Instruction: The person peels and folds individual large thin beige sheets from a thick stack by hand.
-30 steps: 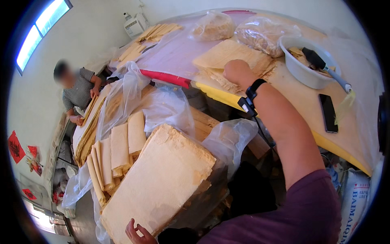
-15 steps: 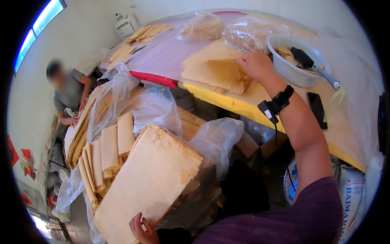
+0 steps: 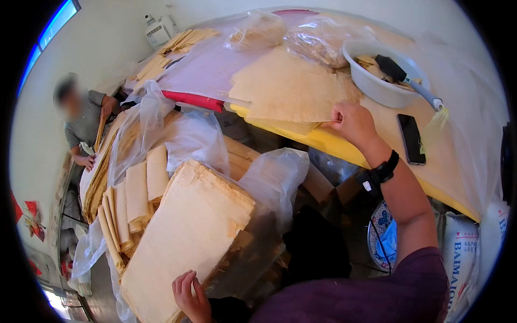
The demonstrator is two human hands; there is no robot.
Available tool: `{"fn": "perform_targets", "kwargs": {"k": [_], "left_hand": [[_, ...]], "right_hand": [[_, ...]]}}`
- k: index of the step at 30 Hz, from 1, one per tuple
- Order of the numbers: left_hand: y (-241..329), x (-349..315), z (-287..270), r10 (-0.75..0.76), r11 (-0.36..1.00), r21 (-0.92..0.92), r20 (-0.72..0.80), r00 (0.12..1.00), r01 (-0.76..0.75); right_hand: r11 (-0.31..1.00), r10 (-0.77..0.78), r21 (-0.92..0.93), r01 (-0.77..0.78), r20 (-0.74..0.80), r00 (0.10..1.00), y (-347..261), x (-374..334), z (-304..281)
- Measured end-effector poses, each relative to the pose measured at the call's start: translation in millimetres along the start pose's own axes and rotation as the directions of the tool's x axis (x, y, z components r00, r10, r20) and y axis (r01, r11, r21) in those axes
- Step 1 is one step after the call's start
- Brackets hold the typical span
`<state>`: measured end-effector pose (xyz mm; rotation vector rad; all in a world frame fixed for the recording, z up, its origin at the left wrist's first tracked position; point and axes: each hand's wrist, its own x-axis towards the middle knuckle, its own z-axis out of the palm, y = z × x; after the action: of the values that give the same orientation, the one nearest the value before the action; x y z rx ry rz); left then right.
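My right hand (image 3: pixel 353 126) is closed in a pinch on the near right corner of a thin tan flatbread sheet (image 3: pixel 288 110), above the table's yellow front edge. That sheet lies over other flatbreads (image 3: pixel 301 75) on the tabletop. At the lower middle, my left hand (image 3: pixel 191 296) is by the near end of a tall stack of large rectangular flatbreads (image 3: pixel 186 220). Its fingers are loosely extended with nothing in them. Folded flatbreads (image 3: pixel 137 196) lean in a row just left of the stack.
A white basin (image 3: pixel 371 89) holds flatbread scraps and a black-headed brush (image 3: pixel 396 70). Right of my hand lies a phone (image 3: pixel 411 139). Bagged flatbreads (image 3: pixel 328 40) sit at the back. Clear plastic sheeting (image 3: pixel 196 134) drapes between table and stack. A co-worker (image 3: pixel 86 121) handles another pile at left.
My right hand has come toward me with the sheet's corner, drawing it from a raised fold to the table's front edge. My left hand has shifted slightly. The co-worker's one hand has lifted a flatbread edge.
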<state>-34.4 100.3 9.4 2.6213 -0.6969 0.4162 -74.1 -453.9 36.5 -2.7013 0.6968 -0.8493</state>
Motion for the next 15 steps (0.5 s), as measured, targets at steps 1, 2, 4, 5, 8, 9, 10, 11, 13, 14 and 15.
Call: {"fn": "perform_targets", "kwargs": {"k": [1, 2, 4, 5, 8, 9, 10, 11, 13, 14, 15], "left_hand": [[15, 9, -3, 0.007, 0.995, -0.103, 0.019, 1.000, -0.005], [30, 20, -9, 0.012, 0.980, -0.198, 0.031, 0.999, -0.005], [47, 48, -16, 0.062, 0.955, -0.297, 0.196, 0.979, -0.001], [56, 63, -20, 0.122, 0.922, -0.385, 0.346, 0.930, 0.023], [111, 118, 9, 0.126, 0.580, -0.696, 0.589, 0.798, 0.422], [132, 136, 24, 0.183, 0.427, -0.760, 0.603, 0.777, 0.490], [150, 155, 51, 0.236, 0.349, -0.800, 0.579, 0.780, 0.489], [167, 170, 73, 0.275, 0.272, -0.833, 0.546, 0.791, 0.481], [202, 200, 99, 0.223, 0.103, -0.808, 0.586, 0.779, 0.580], [210, 210, 113, 0.217, 0.098, -0.811, 0.583, 0.783, 0.577], [217, 219, 128, 0.223, 0.035, -0.818, 0.566, 0.794, 0.574]], "right_hand": [[1.000, 0.001, -0.001, -0.001, 0.004, 1.000, -2, -1, -4], [0.999, 0.022, 0.027, -0.022, 0.014, 1.000, -7, 1, -8], [0.998, 0.044, 0.050, -0.044, 0.018, 0.999, -10, 1, -18], [0.996, 0.056, 0.064, -0.057, 0.012, 0.998, -13, 0, -23], [0.994, 0.047, 0.104, -0.044, -0.023, 0.999, -20, -8, -20], [0.992, 0.031, 0.125, -0.023, -0.057, 0.998, -23, -13, -18], [0.992, 0.031, 0.125, -0.024, -0.057, 0.998, -22, -18, -19], [0.989, 0.045, 0.142, -0.038, -0.046, 0.998, -26, -21, -22], [0.985, 0.050, 0.165, -0.043, -0.035, 0.998, -30, -28, -22], [0.986, 0.008, 0.168, 0.003, -0.064, 0.998, -31, -33, -21], [0.985, -0.031, 0.166, 0.046, -0.091, 0.995, -30, -36, -20]]}}
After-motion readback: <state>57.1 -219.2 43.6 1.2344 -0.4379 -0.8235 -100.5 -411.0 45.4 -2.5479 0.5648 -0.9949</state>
